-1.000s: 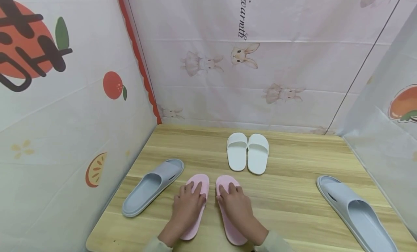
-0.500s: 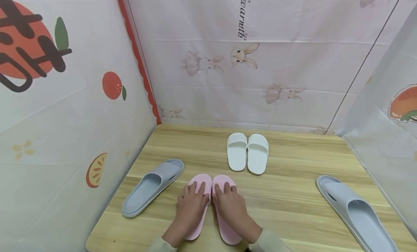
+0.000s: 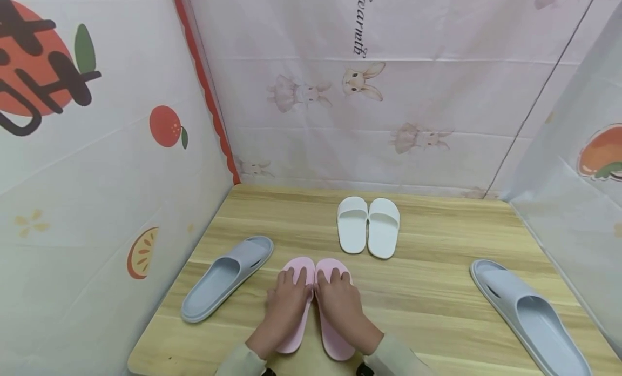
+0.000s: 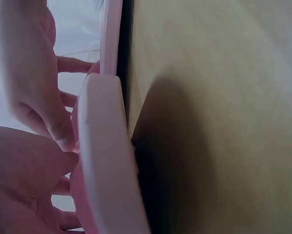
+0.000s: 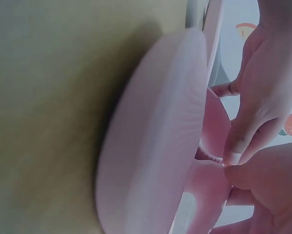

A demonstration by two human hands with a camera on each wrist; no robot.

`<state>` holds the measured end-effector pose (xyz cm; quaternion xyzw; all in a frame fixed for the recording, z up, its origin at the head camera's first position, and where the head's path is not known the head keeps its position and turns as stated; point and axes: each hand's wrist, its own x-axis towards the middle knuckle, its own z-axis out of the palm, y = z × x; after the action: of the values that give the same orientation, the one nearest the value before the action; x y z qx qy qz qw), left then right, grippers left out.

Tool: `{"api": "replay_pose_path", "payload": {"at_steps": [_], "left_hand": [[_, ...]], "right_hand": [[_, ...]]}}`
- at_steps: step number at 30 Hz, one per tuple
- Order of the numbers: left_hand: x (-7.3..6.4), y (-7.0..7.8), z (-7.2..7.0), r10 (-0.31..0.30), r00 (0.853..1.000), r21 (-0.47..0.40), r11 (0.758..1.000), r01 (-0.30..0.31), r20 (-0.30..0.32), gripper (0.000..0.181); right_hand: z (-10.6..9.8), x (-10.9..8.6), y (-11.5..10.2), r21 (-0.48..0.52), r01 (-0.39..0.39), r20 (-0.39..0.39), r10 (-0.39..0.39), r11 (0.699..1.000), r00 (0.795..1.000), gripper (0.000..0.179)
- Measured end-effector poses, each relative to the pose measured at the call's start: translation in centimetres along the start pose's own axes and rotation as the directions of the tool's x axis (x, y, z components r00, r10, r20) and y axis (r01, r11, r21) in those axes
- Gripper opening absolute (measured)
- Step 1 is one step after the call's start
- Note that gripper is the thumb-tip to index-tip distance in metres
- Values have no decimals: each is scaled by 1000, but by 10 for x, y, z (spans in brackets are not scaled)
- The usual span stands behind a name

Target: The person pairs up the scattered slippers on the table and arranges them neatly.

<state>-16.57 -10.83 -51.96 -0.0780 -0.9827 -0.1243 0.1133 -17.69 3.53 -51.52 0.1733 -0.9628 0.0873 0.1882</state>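
Note:
Two pink slippers lie side by side on the wooden tabletop, the left pink slipper and the right pink slipper. Their toe ends meet while the heels spread apart. My left hand grips the left one across its strap, fingers draped over the top and thumb on the inner side. The right hand holds the other slipper the same way. In the left wrist view the two thumb tips come together between the straps; a pink sole fills the foreground. Most of both straps is hidden under the hands.
A pair of white slippers stands together behind the pink ones. One grey slipper lies at the left, another grey slipper far right. Printed cloth walls the wooden tabletop at the back and both sides.
Both hands have drawn the pink slippers inward, closing the gap between their toe ends. Over the last half second they have hardly moved. The white and grey slippers stay put.

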Motion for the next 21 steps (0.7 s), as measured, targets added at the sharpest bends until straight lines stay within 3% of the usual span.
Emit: {"api": "replay_pose_path", "payload": {"at_steps": [8, 21], "left_hand": [[11, -1, 3, -11, 999, 24, 1000, 12, -49, 47], [29, -10, 1, -59, 998, -9, 998, 59, 9, 44]], "right_hand": [[6, 13, -5, 42, -40, 0, 40, 998, 999, 29], [8, 34, -11, 72, -86, 71, 80, 994, 994, 27]]}}
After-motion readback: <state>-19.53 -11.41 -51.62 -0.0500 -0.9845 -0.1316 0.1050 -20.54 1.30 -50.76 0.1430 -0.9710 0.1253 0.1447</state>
